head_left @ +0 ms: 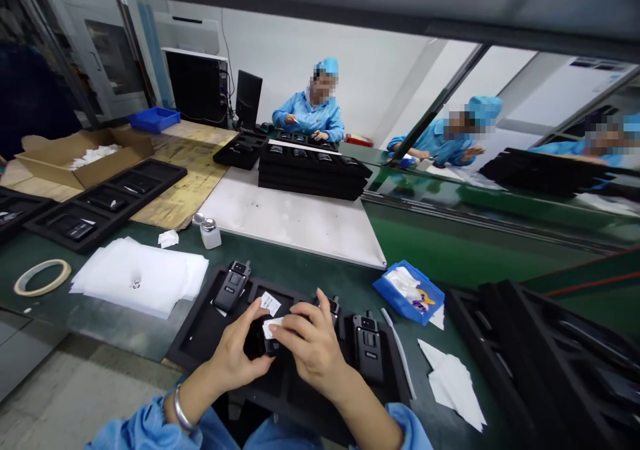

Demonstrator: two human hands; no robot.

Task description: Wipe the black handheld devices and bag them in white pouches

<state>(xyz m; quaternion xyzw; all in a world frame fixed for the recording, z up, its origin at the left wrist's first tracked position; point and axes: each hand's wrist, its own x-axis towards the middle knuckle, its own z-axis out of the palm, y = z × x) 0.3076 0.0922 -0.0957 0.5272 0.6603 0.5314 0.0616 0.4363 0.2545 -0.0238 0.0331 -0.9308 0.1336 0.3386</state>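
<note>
In the lower centre of the frame, the left hand (237,351) has its grip curled around a small black plastic device (271,347), thumb below and fingers above. The right hand (317,347) has its grip pinching a small white piece of paper or cloth (271,328) against the device's upper part. A white printed label (271,303) shows just above it.

Both hands are over a black compartmented foam tray (200,333). At its left side lies a black handheld radio with a front clip (233,289); at its right side lies a similar black radio (367,349), and a third, partly hidden black radio (335,307) is behind the right hand.

The tray rests on a dark green surface (345,275). Left of centre are a stack of white sheets (135,273) and a cream tape roll (65,275); right of centre, a blue plastic box (400,308) contains white pieces, with loose white papers (454,382) below it. In the upper centre, a blue-clad co-worker (315,117) sits behind stacked black trays (310,182).
</note>
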